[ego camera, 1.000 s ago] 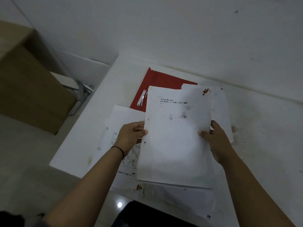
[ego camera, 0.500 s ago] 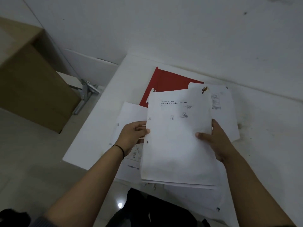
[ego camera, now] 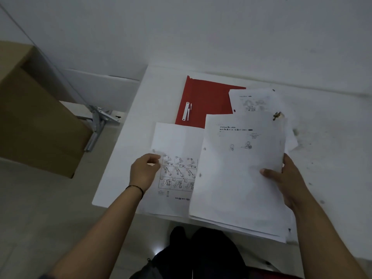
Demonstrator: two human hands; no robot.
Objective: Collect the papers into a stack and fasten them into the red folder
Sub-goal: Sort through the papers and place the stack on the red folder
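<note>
My right hand [ego camera: 285, 178] grips the right edge of a stack of white papers [ego camera: 237, 174], held just above the table. My left hand [ego camera: 144, 171] has its fingers curled on the left edge of a loose sheet with drawn panels [ego camera: 177, 170] that lies flat on the table. The red folder [ego camera: 205, 101] lies open at the back, with its white fastener strip [ego camera: 186, 111] on it. Another printed sheet [ego camera: 251, 101] rests on the folder's right part, half hidden by the stack.
The white table [ego camera: 124, 158] ends at a left edge and a near edge. A cardboard box [ego camera: 30, 109] stands on the floor at left, beside a metal bracket [ego camera: 96, 121]. A wall runs behind the table. Dark stains mark the table's right side [ego camera: 322, 154].
My left hand let go of the stack and moved left to the loose sheet with drawn panels. The stack shifted right in my right hand, which uncovers that sheet and more of the folder.
</note>
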